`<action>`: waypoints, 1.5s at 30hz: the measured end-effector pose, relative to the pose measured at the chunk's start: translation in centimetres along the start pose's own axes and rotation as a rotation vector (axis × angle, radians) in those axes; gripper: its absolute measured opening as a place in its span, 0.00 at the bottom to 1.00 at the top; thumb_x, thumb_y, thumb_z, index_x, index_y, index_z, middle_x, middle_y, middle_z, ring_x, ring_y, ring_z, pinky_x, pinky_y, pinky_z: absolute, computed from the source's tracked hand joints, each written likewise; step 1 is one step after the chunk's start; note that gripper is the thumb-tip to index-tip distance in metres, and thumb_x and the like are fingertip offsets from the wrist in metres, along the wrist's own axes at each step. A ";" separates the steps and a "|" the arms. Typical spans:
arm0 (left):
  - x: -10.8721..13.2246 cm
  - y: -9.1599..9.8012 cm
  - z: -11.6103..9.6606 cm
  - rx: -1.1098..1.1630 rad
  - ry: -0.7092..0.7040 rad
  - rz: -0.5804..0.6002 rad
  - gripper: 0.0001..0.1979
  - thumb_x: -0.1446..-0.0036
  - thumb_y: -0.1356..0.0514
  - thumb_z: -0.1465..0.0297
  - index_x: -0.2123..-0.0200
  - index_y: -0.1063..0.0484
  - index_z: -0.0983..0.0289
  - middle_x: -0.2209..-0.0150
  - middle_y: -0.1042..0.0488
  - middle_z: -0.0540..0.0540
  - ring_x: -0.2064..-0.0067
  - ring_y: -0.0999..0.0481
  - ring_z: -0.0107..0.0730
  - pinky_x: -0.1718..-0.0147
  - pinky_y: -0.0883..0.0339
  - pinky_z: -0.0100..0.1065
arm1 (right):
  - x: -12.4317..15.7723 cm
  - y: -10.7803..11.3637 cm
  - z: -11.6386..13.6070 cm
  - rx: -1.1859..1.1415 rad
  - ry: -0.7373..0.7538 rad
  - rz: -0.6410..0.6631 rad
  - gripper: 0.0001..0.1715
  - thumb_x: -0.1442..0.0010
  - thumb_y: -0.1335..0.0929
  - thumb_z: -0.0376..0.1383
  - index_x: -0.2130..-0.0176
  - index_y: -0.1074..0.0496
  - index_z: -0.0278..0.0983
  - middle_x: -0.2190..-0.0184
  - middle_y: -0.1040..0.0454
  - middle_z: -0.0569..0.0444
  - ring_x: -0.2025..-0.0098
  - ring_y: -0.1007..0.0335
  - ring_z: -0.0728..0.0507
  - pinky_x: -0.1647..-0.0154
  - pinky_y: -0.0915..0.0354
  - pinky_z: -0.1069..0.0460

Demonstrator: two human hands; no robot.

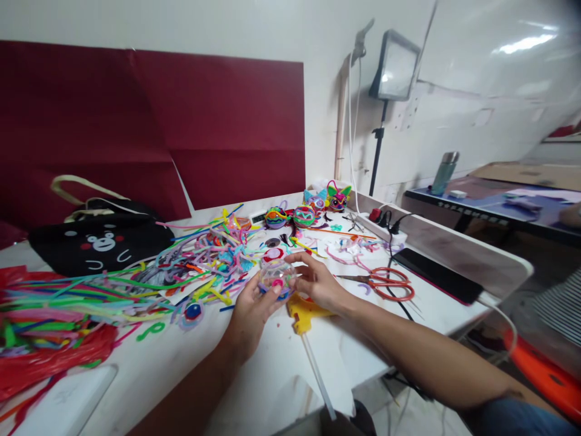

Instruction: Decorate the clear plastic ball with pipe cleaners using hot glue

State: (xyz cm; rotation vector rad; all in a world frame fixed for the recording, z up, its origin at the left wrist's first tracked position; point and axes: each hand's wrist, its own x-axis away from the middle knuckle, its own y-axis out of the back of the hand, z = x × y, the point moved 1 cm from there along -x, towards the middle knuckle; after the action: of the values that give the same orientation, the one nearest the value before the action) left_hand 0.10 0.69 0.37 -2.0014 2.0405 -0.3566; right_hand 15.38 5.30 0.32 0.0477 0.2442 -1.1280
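Note:
Between both hands, a clear plastic ball [278, 274] with pink and purple-blue pipe cleaner on it is held over the white table. My left hand [249, 315] grips its lower left side, with the thumb along the front. My right hand [315, 281] has its fingers closed around the right side. Under and just right of the ball lies a yellow glue gun [303, 312] with a glue stick [318, 372] jutting toward me. Orange-handled scissors [385, 283] lie right of my right hand. A round piece with a blue centre [193, 311] lies left of my left hand.
Colourful pipe cleaners [113, 290] cover the table's left side, near a black bag [102, 239]. Decorated balls [304, 216] stand at the back. At the right are a phone [438, 275], a power strip [381, 229] and cables. A white box [72, 402] sits front left.

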 end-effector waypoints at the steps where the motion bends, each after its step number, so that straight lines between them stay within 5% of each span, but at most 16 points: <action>1: 0.0 0.0 0.0 0.001 0.001 0.000 0.30 0.50 0.32 0.69 0.44 0.34 0.65 0.47 0.25 0.64 0.47 0.25 0.48 0.49 0.29 0.46 | 0.0 0.0 0.0 0.004 0.000 0.001 0.27 0.54 0.30 0.32 0.53 0.34 0.40 0.65 0.28 0.54 0.65 0.31 0.46 0.66 0.35 0.51; 17: 0.0 -0.1 -0.1 -0.005 0.010 -0.010 0.29 0.49 0.33 0.69 0.43 0.35 0.64 0.47 0.26 0.62 0.47 0.25 0.45 0.50 0.28 0.41 | 0.1 0.1 0.0 -0.006 -0.006 0.002 0.28 0.55 0.29 0.33 0.53 0.35 0.40 0.64 0.28 0.53 0.63 0.32 0.45 0.64 0.35 0.50; 35: 0.2 -0.3 -0.5 0.044 0.028 -0.062 0.32 0.55 0.29 0.70 0.45 0.32 0.63 0.50 0.23 0.62 0.49 0.24 0.46 0.47 0.31 0.49 | 0.2 -0.1 0.0 0.006 0.008 -0.008 0.27 0.53 0.28 0.34 0.52 0.34 0.41 0.64 0.29 0.54 0.65 0.31 0.46 0.65 0.35 0.50; 45: 0.0 -0.1 -0.5 0.053 0.005 0.018 0.32 0.49 0.32 0.70 0.41 0.35 0.61 0.44 0.27 0.63 0.45 0.26 0.47 0.46 0.32 0.49 | 0.4 -0.2 0.5 -0.007 0.007 -0.006 0.28 0.53 0.29 0.34 0.52 0.35 0.39 0.63 0.30 0.54 0.67 0.34 0.48 0.67 0.37 0.52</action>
State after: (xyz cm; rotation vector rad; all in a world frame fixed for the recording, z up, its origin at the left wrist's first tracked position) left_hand -0.03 0.66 0.90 -1.9514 2.0291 -0.4082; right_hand 15.41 4.77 0.73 0.0443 0.2543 -1.1328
